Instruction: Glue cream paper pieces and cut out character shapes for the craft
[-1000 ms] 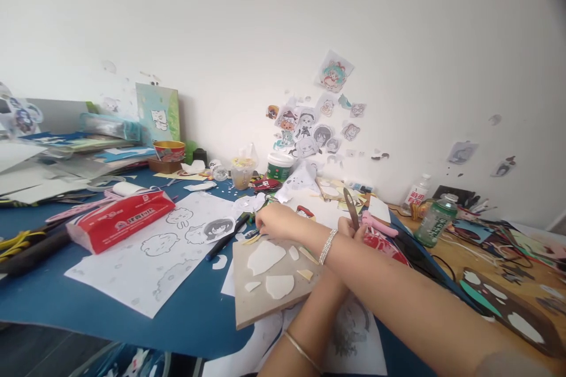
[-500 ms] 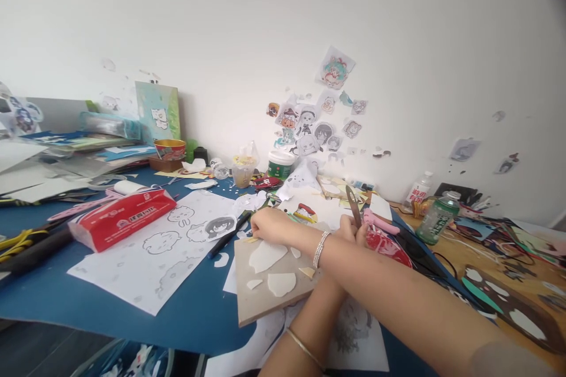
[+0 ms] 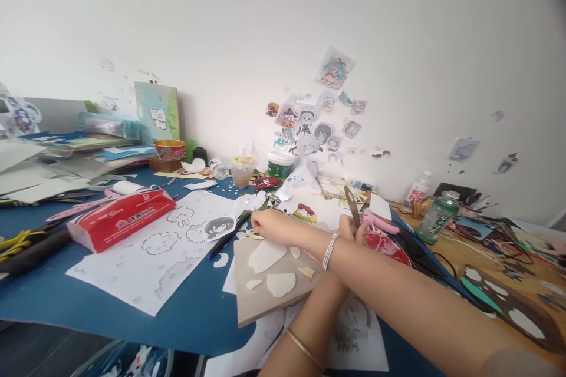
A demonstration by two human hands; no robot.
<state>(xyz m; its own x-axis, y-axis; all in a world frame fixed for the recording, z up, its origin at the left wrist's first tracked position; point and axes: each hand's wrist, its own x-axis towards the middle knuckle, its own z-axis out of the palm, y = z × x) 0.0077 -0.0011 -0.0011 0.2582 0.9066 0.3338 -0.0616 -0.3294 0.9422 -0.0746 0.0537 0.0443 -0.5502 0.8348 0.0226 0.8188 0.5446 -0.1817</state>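
From where I stand, the forearms cross over the worktop (image 3: 53,294). The left hand (image 3: 349,230), partly hidden, is closed round a brown strip (image 3: 352,203), whose long axis rises and leans leftward. The right hand (image 3: 266,225) is curled at the far edge of the board (image 3: 260,307), nearer than the left to its white cut-outs (image 3: 267,257); I can't tell whether it grips anything. The strip stands right of the board, beyond the right forearm.
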